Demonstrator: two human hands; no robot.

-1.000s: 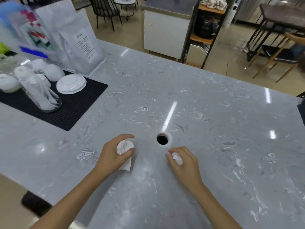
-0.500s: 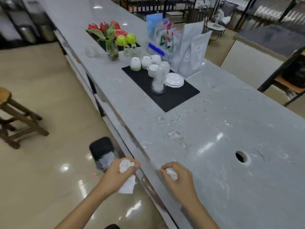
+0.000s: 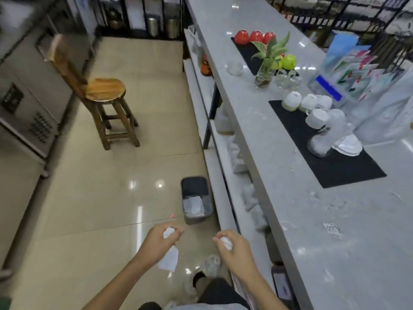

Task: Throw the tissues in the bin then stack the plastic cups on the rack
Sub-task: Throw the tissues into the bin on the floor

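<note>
My left hand (image 3: 157, 243) is closed on a crumpled white tissue (image 3: 169, 258) that hangs below the fist. My right hand (image 3: 234, 249) grips a smaller balled tissue (image 3: 226, 240). Both hands hover over the floor, just short of a dark grey bin (image 3: 195, 186) that stands against the counter base with white paper inside. On the marble counter (image 3: 290, 198) to the right, a black mat (image 3: 335, 166) carries upturned white cups (image 3: 299, 101), a clear stack of plastic cups (image 3: 330, 130) and white lids (image 3: 348, 146).
A wooden stool (image 3: 105, 95) stands on the tiled floor ahead left, with steel appliances (image 3: 26, 104) along the left wall. Under the counter run white shelves (image 3: 223, 191) with bottles and rolls. Further along the counter are a plant vase (image 3: 266, 72), red cups and leaflets.
The view has swung left from the counter to the floor. Both hands, still holding their tissues, have left the counter edge and now hang near the bin.
</note>
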